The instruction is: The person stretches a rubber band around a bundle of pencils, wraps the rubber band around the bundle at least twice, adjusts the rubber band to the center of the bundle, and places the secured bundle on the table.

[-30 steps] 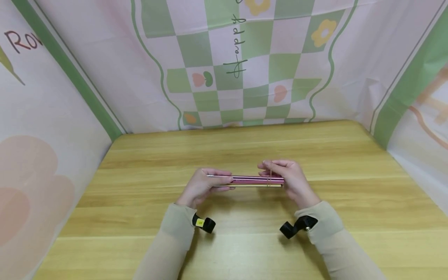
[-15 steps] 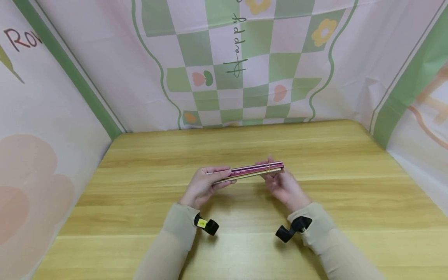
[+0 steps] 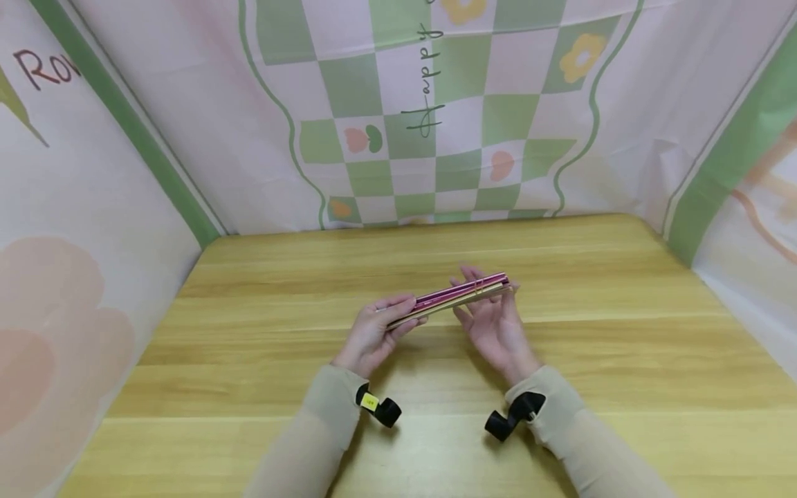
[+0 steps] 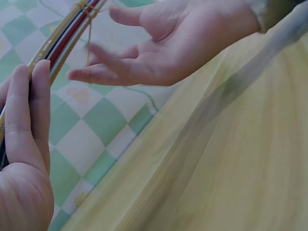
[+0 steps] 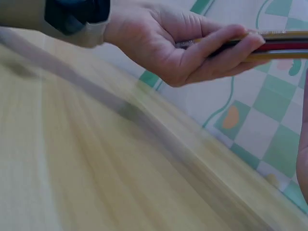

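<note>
A bundle of pencils (image 3: 451,294), pink, dark and yellowish, is held aslant above the table, its right end raised. My left hand (image 3: 373,333) grips the bundle near its lower left end, thumb on top. Around the far end runs a thin tan rubber band (image 4: 90,18). In the left wrist view, one loop of the band stretches from the pencils to the fingers of my right hand (image 4: 178,43). That hand, palm up and fingers spread, lies beside and under the raised end. In the right wrist view, the left hand's fingers (image 5: 226,48) wrap the pencils.
A wood-grain table (image 3: 249,387) lies under both hands. Behind it hangs a cloth (image 3: 461,131) with green checks and writing. Printed cloth sides (image 3: 93,207) stand at left and right. A black wrist camera (image 3: 380,408) sits on each wrist.
The pencil bundle has tilted, its right end rising. My right hand has moved from above that end to below it and turned palm up. The left hand keeps its grip.
</note>
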A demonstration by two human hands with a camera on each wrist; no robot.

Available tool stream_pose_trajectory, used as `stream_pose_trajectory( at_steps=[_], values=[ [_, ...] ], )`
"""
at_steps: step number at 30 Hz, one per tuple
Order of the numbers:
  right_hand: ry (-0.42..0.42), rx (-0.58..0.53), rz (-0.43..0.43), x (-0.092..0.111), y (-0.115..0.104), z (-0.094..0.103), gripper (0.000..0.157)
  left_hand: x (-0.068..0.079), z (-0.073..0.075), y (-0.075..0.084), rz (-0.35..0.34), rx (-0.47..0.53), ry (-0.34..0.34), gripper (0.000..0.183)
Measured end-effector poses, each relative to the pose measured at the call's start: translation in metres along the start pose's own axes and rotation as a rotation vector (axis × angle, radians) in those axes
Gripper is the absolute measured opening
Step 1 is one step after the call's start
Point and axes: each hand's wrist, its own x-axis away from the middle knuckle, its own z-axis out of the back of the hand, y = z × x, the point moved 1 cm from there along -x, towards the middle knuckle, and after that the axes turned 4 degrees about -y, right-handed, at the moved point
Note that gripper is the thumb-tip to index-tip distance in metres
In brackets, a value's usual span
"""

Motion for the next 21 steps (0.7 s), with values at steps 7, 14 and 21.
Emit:
stream_pose_trajectory(
  at_steps=[7,14,21],
  values=[
    [-0.049,0.152,0.163,0.0,-0.015,0.008,0.049,0.0,-0.003,-0.002,-0.004,0.071,0.027,0.016],
    [-0.023,0.427,0.32,-0.002,-0.033,-0.001,0.047,0.0,0.0,0.003,-0.022,0.09,0.064,0.02],
    [-0.016,0.727,0.376,-0.001,-0.046,-0.014,0.055,0.002,-0.001,0.007,-0.023,0.064,0.073,0.022]
  ],
)
